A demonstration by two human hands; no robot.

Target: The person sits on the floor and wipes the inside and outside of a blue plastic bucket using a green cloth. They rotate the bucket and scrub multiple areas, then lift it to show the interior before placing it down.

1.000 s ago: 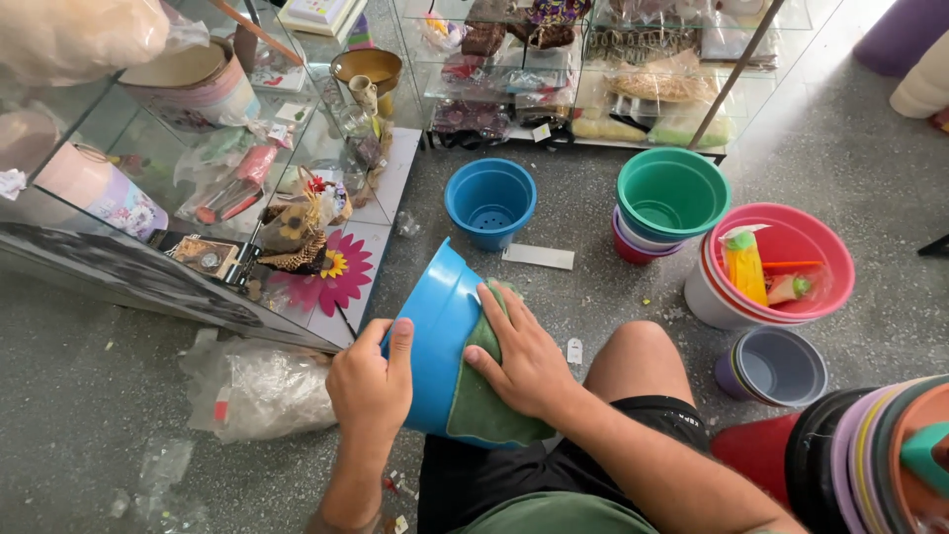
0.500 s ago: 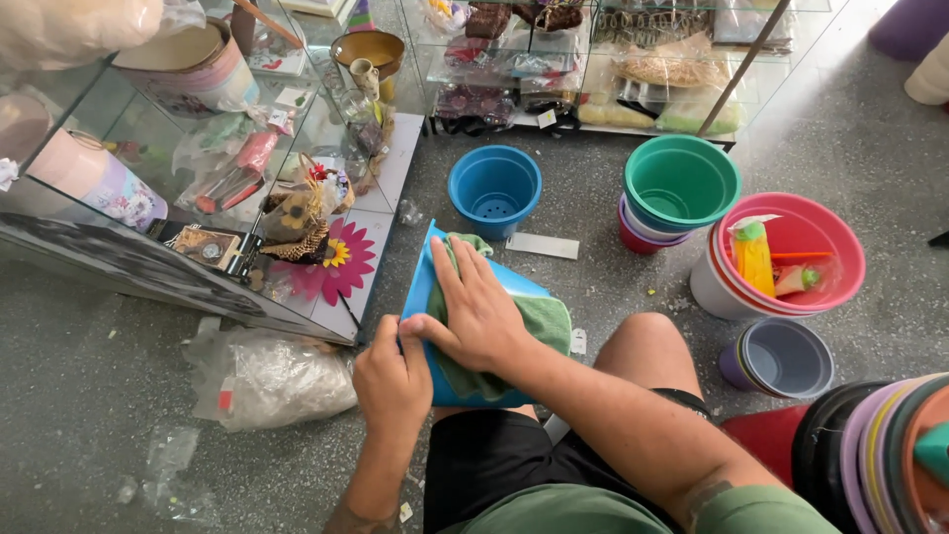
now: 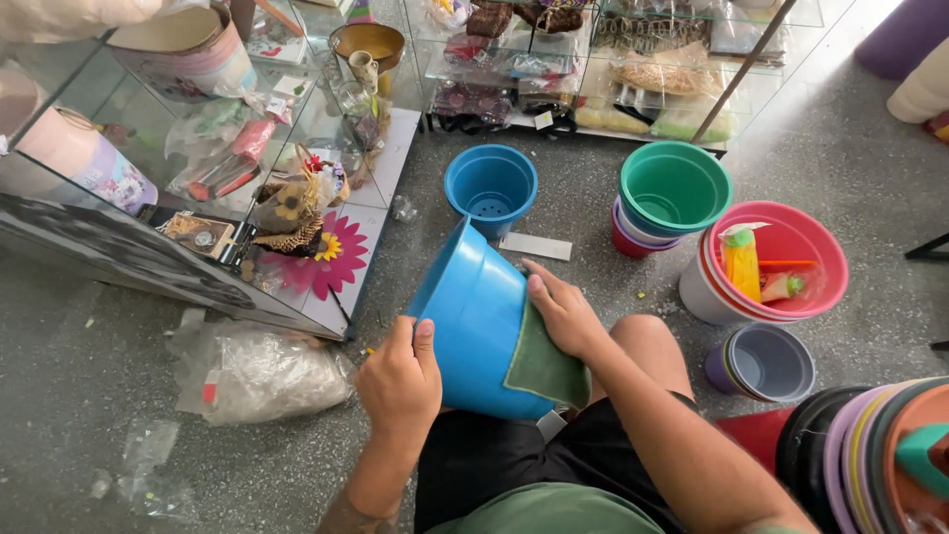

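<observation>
1. At frame centre, my left hand (image 3: 400, 381) gripped the blue pot (image 3: 474, 326), fingers curled on its wall.
2. My right hand (image 3: 563, 316), fingers flat, pressed a green cloth (image 3: 544, 366) on the pot's right side; its mouth tilted toward the upper left.

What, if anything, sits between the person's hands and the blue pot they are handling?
Under the right hand a green cloth lies pressed flat against the side of the blue pot, so that hand meets the pot only through the cloth. The left hand grips the pot's other side directly, with nothing visible between.
</observation>
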